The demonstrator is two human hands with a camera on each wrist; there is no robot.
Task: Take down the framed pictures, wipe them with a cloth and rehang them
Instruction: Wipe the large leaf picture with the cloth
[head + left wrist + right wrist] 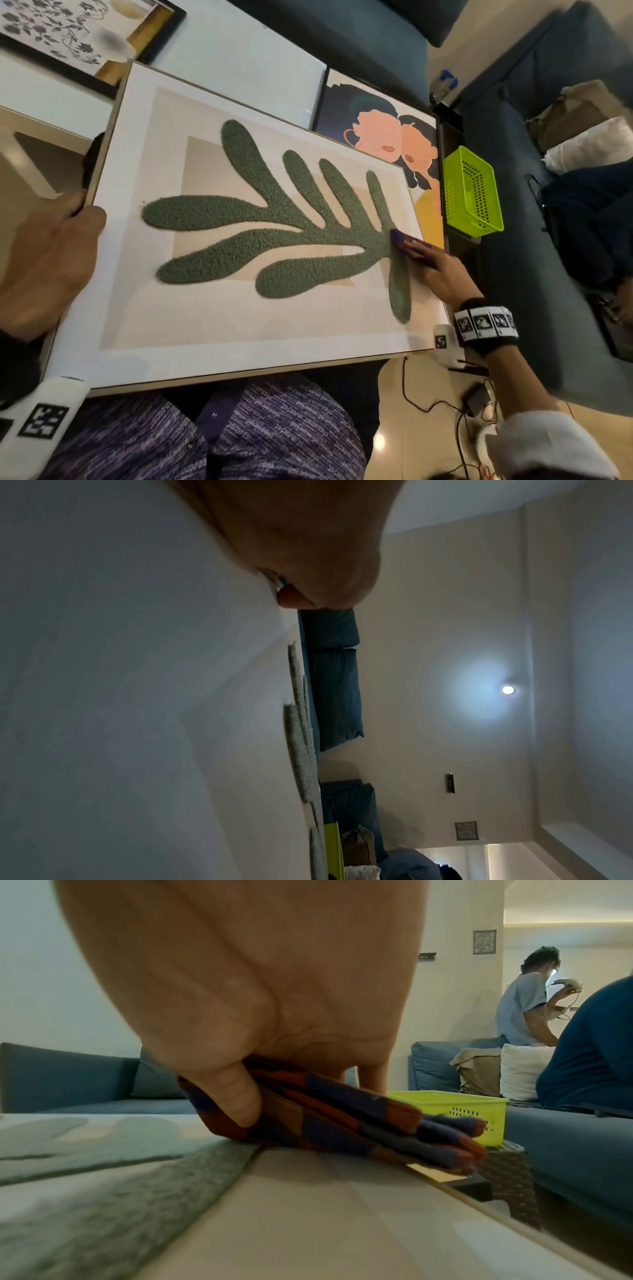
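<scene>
Sofa [507, 240], blue-grey, fills the right side and far edge of the head view, with cushions and a white pillow [592, 147] on its seat. Leaf picture [239, 325], pale-framed, with a raised green tufted frond on beige, lies face up across the person's lap, its far edge over other pictures. Two-faces picture [383, 126], dark-framed, lies partly under its far right corner; floral picture [68, 37], black-framed, lies at far left, beside the leaf picture's far left corner. Lime green basket [472, 192], perforated plastic, stands just beside the two-faces picture, on the sofa side. Left hand [44, 263] grips the leaf picture's left edge, thumb on the face, the other fingers curled behind the frame and mostly hidden. Right hand [442, 277] presses a folded cloth onto the picture near its right edge, at the base of the frond; thumb pinches the cloth against the fingers, which lie together on top. Cloth [342, 1123], checked purple and rust, touches the picture's surface.
</scene>
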